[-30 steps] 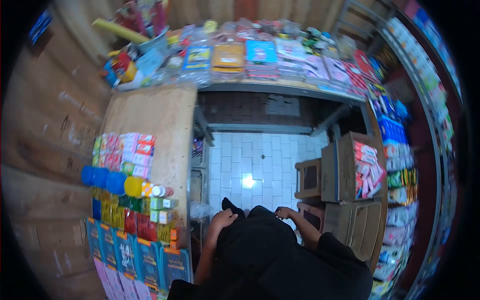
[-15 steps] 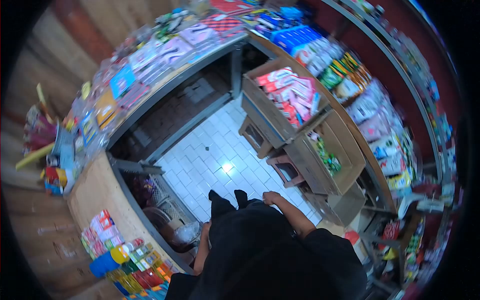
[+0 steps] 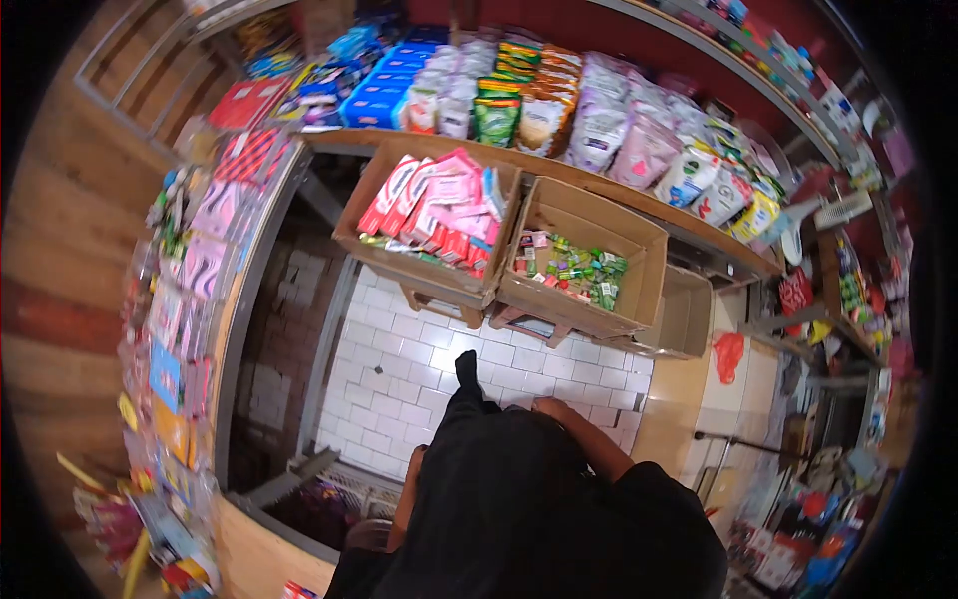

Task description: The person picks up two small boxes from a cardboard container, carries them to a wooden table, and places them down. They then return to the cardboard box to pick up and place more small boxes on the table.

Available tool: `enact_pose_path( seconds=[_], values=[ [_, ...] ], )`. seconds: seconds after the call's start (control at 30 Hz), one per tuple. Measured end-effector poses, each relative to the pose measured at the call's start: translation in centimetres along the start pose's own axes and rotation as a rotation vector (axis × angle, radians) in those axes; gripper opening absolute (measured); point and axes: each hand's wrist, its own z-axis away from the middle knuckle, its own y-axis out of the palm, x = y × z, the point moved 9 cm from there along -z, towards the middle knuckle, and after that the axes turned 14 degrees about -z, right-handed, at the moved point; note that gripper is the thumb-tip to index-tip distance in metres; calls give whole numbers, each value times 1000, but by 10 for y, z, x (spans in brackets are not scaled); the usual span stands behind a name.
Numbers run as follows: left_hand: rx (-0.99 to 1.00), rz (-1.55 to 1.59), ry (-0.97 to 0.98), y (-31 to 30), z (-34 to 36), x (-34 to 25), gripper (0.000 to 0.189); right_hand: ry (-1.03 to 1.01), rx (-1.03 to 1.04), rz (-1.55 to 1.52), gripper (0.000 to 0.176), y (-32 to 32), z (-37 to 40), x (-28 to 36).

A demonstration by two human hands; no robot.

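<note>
My left hand [image 3: 415, 461] hangs low beside the dark clothing, partly hidden by it; its fingers cannot be made out. On the other side, my right hand [image 3: 548, 407] rests against the dark clothing near the lap, its fingers curled in, and whatever they may hold is hidden. Ahead of both hands stands a cardboard box [image 3: 412, 268] filled with red, white and pink packets [image 3: 449, 203]. Beside it a second cardboard box [image 3: 639, 277] contains small green and pink items [image 3: 589, 270]. Neither hand touches the boxes.
Bagged goods [image 3: 599, 130] line the wooden shelf behind the boxes. A counter with packaged items [image 3: 205, 265] runs along the left. Low stools [image 3: 529, 325] stand under the boxes on the tiled floor [image 3: 399, 349]. A red plastic bag [image 3: 728, 356] lies at the right.
The view has turned to the right, so the boxes and shelf now lie straight ahead. More floor and goods show at the right. Both hands remain close to the body.
</note>
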Motion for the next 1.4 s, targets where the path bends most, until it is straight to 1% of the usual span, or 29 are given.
enact_pose_path(
  seconds=[0.1, 0.17, 0.2, 0.27, 0.3, 0.33, 0.37, 0.4, 0.43, 0.47, 0.53, 0.6, 0.73, 0.87, 0.9, 0.93, 1.0, 1.07, 1.2, 1.23, 1.33, 1.37, 1.4],
  values=[
    [34, -56, 50, -39, -39, -37, 50, -35, -9, -46, 31, -3, -13, 6],
    [17, -77, 18, -63, -65, -56, 44, -63, -139, -119, 27, -15, -19, 15],
    [60, -117, 17, -76, -68, -78, 45, -76, -204, -154, 25, -21, -22, 19],
    [146, -199, 18, -111, -65, -139, 47, 4, -380, -227, 21, -37, -23, 17],
    [168, -245, 55, -117, -77, -155, 48, 48, -463, -261, 19, -45, -21, 14],
    [189, -290, 92, -122, -94, -164, 48, 8, -513, -298, 20, -58, -10, 24],
    [177, -270, 84, -130, -95, -182, 48, -32, -561, -331, 22, -75, 9, 35],
    [154, -327, 77, -135, -102, -197, 48, -75, -614, -361, 25, -88, 24, 43],
    [178, -374, 82, -137, -112, -211, 47, -215, -747, -391, 18, -100, 32, 51],
    [200, -418, 86, -139, -119, -223, 46, -222, -766, -497, 17, -102, 34, 46],
    [200, -389, 109, -133, -132, -240, 45, -240, -795, -707, 17, -127, 60, 62],
    [214, -348, 121, -121, -134, -267, 43, -261, -838, -699, 18, -155, 83, 79],
    [228, -407, 128, -94, -129, -305, 41, -313, -868, -731, 18, -204, 105, 97],
    [294, -425, 121, -56, -114, -325, 46, -322, -936, -675, 21, -262, 127, 103],
    [317, -399, 152, -46, -103, -337, 47, -334, -966, -653, 22, -277, 139, 108],
    [302, -453, 146, -39, -90, -351, 49, -347, -995, -632, 23, -290, 148, 109],
    [119, -507, 466, -21, -84, -386, 50, -375, -1052, -588, 23, -311, 161, 106],
    [157, -430, 467, -8, -77, -399, 49, -388, -1090, -543, 25, -329, 171, 100],
    [285, -365, 400, 3, -29, -484, 52, -377, -1070, -486, 32, -348, 170, 80],
    [317, -344, 352, 5, -16, -500, 55, -364, -1059, -477, 32, -351, 168, 73],
    [513, -304, 465, 12, 15, -552, 47, -352, -1047, -482, 34, -355, 157, 59],
    [562, -289, 501, 10, 31, -578, 48, -352, -1047, -487, 35, -356, 153, 55],
    [582, -274, 496, 9, 39, -596, 50, -330, -1018, -487, 35, -355, 147, 51]
  ],
)
